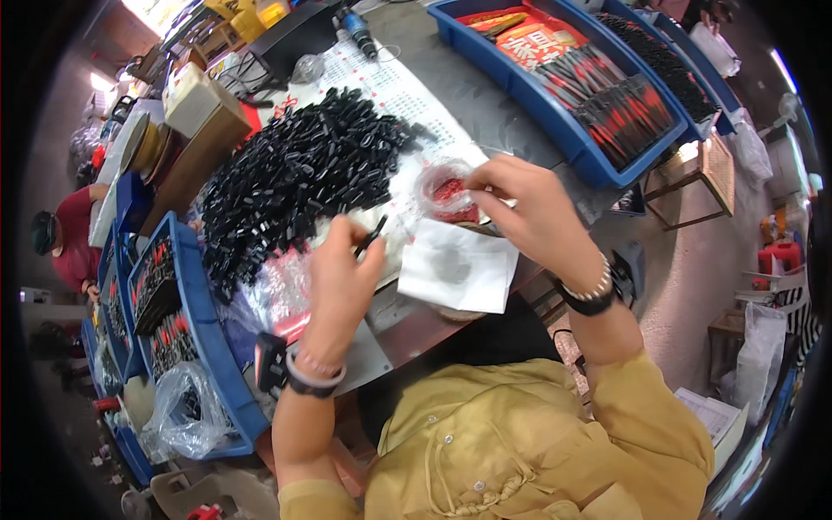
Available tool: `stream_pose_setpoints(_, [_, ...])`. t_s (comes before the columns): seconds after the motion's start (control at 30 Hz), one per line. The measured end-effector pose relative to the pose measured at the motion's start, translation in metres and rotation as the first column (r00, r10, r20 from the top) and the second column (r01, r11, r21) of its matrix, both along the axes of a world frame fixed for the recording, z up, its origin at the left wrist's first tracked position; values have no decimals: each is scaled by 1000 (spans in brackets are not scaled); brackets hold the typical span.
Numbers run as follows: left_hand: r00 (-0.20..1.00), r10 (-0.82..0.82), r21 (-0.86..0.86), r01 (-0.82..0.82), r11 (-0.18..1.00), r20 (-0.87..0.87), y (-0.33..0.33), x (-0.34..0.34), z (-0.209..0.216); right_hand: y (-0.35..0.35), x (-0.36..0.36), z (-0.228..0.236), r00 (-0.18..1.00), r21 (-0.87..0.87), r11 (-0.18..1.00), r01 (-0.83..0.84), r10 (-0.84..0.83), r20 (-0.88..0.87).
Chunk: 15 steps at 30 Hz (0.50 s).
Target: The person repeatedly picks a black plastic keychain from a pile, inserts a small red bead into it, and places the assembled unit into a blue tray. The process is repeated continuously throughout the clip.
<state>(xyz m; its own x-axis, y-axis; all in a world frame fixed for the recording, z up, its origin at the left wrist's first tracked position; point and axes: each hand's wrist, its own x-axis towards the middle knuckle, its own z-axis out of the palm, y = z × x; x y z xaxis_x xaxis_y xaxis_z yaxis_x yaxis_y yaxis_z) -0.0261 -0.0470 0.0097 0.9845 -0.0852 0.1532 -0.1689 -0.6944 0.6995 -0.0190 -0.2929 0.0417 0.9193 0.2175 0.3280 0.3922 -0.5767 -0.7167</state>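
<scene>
My left hand (pixel 341 270) is closed on a small black plastic piece (pixel 371 237), pinched between thumb and fingers at the near edge of a large heap of similar black plastic pieces (pixel 303 169). My right hand (pixel 530 208) has its thumb and fingertips pinched together beside a clear round container or bag of small red pieces (pixel 449 189). Whatever lies between those fingertips is too small to make out. Just below the red pieces, a folded white paper (pixel 459 269) with a grey smudge lies at the table's near edge.
A blue tray (pixel 555 130) of black-and-red items stands at the far right. Another blue tray (pixel 227 364) with similar items and a clear plastic bag (pixel 186 412) is at the left. A blue-handled tool (pixel 357 33) lies at the back. A person in red (pixel 76 221) is far left.
</scene>
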Motion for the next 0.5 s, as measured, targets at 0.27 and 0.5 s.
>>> stream_pose_setpoints(0.27, [882,-28,-588,-289,755,-470,23,-79,39,27,48,-20,984,-596,785,-168,95,-152])
stream_pose_setpoints(0.5, [805,-292,-805,-341,486,-517,35,-109,13,31,52,-20,979,-601,778,-183,198,-42])
